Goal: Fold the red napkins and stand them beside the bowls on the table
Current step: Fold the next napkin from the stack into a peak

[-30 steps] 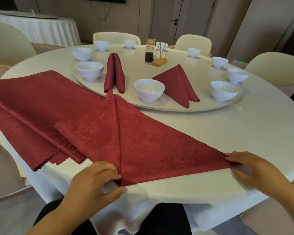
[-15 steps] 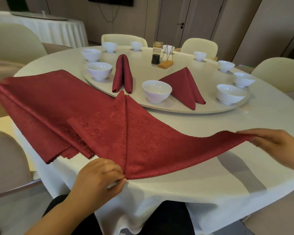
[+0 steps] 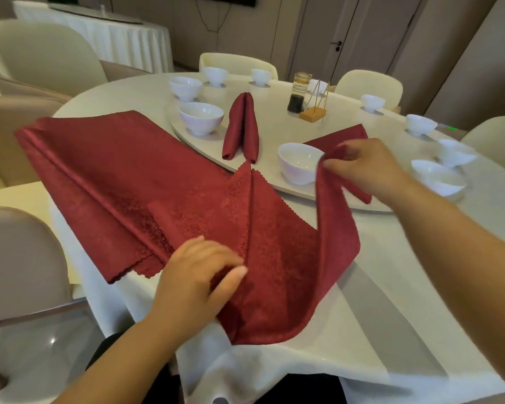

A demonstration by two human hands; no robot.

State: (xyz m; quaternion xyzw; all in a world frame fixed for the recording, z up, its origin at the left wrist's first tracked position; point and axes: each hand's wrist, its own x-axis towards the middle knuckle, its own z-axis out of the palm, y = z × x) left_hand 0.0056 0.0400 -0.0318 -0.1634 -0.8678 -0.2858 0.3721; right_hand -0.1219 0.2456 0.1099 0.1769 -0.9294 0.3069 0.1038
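A red napkin [image 3: 277, 258] lies partly folded at the table's near edge. My left hand [image 3: 199, 275] pinches its near fold at the centre crease. My right hand [image 3: 365, 167] pinches the napkin's right corner and holds it lifted above the near white bowl [image 3: 298, 163]. One folded red napkin [image 3: 242, 129] stands upright on the turntable beside a white bowl [image 3: 201, 118]. A second folded napkin [image 3: 341, 135] sits behind my right hand, mostly hidden. A stack of flat red napkins [image 3: 99, 164] lies to the left.
Several more white bowls ring the round turntable [image 3: 274, 118], with a sauce bottle [image 3: 299, 91] and a small wooden holder [image 3: 314, 113] near its middle. Cream chairs [image 3: 44, 53] surround the white-clothed table [image 3: 405, 287]. Another clothed table stands at the back left.
My right hand has lifted the napkin's right corner off the table and carried it up and leftward toward the top point. My left hand has stayed on the near fold.
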